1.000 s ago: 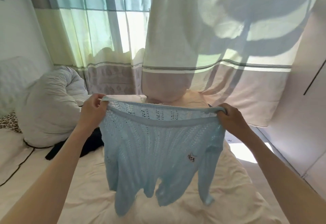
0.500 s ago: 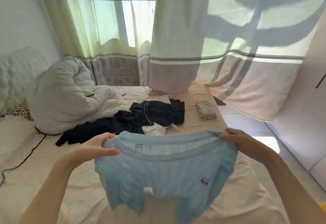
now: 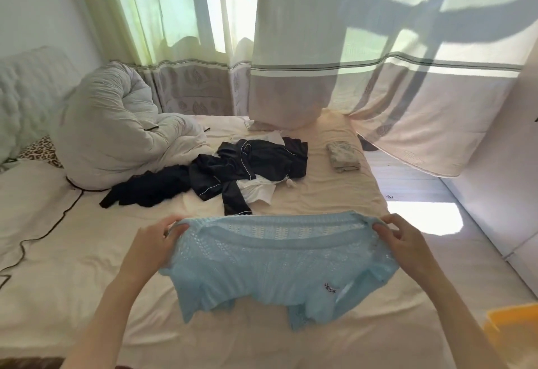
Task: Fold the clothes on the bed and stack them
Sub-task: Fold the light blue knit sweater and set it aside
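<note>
Fingers of the left hand [image 3: 151, 248] and right hand [image 3: 403, 242] pinch the top corners of the light blue sweater [image 3: 279, 264], its body sagging onto the bed [image 3: 320, 194] below them; beyond the fingertips, a heap of dark clothes [image 3: 238, 171].

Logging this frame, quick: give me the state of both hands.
Left hand: closed, gripping one shoulder of the light blue knit sweater.
Right hand: closed, gripping the sweater's other shoulder.
</note>
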Demonstrator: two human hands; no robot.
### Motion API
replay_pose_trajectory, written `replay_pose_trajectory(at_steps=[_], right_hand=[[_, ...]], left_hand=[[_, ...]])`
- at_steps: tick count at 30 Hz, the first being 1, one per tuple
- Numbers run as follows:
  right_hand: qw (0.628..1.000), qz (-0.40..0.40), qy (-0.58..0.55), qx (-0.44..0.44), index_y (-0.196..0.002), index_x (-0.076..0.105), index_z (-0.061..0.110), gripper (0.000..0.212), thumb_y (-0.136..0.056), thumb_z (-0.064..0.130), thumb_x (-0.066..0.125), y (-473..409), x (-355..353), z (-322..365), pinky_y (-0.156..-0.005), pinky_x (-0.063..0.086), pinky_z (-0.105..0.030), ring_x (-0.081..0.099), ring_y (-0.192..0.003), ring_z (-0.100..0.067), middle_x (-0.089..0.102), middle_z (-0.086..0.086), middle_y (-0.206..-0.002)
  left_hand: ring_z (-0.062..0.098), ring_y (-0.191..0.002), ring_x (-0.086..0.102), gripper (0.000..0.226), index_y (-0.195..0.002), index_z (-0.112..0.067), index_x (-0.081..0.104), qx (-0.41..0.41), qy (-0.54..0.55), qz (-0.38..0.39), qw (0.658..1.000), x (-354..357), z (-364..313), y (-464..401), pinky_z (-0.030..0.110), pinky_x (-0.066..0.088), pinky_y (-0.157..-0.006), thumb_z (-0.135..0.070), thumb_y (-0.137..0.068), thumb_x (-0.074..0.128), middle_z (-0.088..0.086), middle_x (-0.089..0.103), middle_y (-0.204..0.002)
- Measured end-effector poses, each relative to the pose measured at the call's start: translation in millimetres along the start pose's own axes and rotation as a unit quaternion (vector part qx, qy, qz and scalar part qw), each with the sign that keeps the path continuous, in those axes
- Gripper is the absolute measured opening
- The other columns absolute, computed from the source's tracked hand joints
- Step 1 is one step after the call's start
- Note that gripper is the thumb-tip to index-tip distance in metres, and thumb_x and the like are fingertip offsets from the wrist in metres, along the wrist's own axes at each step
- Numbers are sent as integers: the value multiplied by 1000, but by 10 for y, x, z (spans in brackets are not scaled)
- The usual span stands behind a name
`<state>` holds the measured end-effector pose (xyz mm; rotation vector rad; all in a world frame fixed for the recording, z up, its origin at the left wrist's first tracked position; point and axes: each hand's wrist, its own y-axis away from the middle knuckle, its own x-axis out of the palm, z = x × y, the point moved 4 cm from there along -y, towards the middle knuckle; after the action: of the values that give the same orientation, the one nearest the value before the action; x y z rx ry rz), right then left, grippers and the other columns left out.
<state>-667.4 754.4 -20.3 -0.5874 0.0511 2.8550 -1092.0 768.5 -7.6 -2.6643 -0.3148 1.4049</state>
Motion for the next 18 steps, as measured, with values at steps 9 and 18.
replay_pose_trajectory(at_steps=[9, 18], right_hand=[[973, 220, -38, 52, -86, 56, -11, 39, -82, 28, 62, 164, -250, 416, -63, 44, -30, 56, -68, -22, 60, -15, -76], [976, 210, 8, 59, -80, 63, 5, 23, -82, 29, 63, -367, -331, 563, -47, 43, -15, 56, -53, -8, 60, -3, -64]], left_hand=[[16, -55, 67, 10, -81, -28, 74, -45, 267, 98, 958, -488, -219, 181, 20, 52, -45, -30, -71, 72, 5, 72, -66], [2, -52, 62, 11, -73, -30, 73, -14, 184, 121, 975, -279, -365, -383, 11, 45, -48, -21, -79, 72, 0, 71, -62]])
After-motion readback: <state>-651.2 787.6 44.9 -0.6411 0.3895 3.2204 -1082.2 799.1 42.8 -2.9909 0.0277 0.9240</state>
